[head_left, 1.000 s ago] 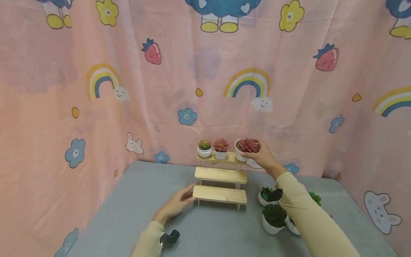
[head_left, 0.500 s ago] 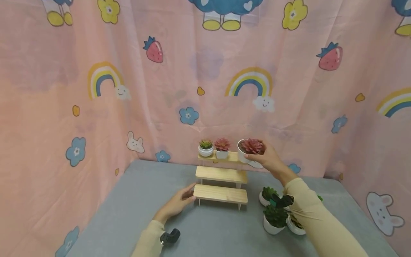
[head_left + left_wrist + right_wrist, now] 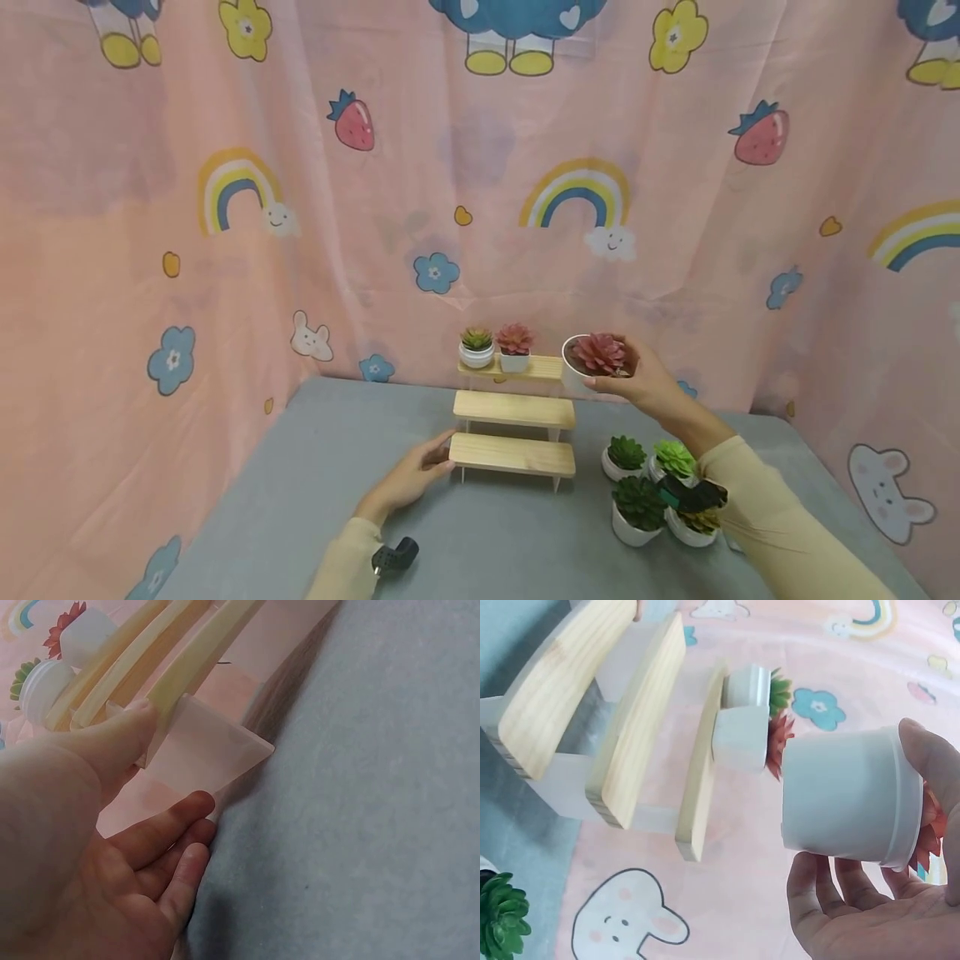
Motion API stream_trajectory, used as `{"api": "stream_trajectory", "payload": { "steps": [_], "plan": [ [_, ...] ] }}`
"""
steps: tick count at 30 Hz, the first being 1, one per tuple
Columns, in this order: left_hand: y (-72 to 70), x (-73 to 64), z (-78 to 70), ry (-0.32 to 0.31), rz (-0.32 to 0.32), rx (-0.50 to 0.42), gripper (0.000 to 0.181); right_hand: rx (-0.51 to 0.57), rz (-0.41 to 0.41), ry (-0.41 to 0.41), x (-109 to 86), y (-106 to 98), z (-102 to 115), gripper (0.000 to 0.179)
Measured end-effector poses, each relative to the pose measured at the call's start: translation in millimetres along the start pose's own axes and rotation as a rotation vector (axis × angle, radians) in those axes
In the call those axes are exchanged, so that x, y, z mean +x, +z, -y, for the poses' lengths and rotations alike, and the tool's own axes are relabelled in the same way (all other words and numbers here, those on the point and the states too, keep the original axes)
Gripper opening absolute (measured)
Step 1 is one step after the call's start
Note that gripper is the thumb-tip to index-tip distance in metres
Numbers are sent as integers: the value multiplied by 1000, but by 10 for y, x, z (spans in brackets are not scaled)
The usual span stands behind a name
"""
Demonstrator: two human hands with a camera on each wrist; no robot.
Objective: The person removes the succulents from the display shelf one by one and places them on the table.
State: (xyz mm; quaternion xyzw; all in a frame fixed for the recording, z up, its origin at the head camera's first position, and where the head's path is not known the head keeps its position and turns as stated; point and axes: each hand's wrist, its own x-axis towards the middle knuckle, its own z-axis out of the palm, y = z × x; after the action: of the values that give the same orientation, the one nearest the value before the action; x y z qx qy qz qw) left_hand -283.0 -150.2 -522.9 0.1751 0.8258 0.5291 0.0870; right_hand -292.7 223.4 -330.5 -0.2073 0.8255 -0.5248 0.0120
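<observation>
My right hand (image 3: 652,387) grips a white pot holding a red succulent (image 3: 600,354) by its rim and side. The pot (image 3: 847,795) is tilted, off the right end of the top shelf in the right wrist view. My left hand (image 3: 408,479) is at the left end of the three-step wooden stand (image 3: 513,454). In the left wrist view, its thumb touches the lowest board's end and the other fingers lie loosely beside the clear side leg (image 3: 217,746). On the top shelf stand a green succulent (image 3: 476,346) and a smaller pink-red succulent (image 3: 515,346).
To the right of the stand, several white-potted green succulents (image 3: 637,504) are grouped on the grey tabletop (image 3: 255,517), close below my right forearm. A pink patterned curtain (image 3: 405,192) hangs behind and at both sides.
My right hand has moved right with the red succulent, from over the top shelf's right end to beyond it. The pot has tilted slightly. My left hand stays put.
</observation>
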Motion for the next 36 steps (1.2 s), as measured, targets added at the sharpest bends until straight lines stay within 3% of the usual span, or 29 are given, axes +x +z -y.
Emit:
{"api": "stream_trajectory", "payload": {
  "steps": [6,12,20,36],
  "plan": [
    [2,-12,-6,-3,-17,-14,60,28,30,-34,-150,13,-3,69],
    [23,0,0,-8,-14,-5,60,62,55,-7,-328,13,-65,73],
    [20,-12,-2,4,-16,14,60,15,53,14,-569,5,-110,75],
    [28,-25,-11,2,-22,-1,59,73,76,-44,-918,52,-289,64]
  ]
}}
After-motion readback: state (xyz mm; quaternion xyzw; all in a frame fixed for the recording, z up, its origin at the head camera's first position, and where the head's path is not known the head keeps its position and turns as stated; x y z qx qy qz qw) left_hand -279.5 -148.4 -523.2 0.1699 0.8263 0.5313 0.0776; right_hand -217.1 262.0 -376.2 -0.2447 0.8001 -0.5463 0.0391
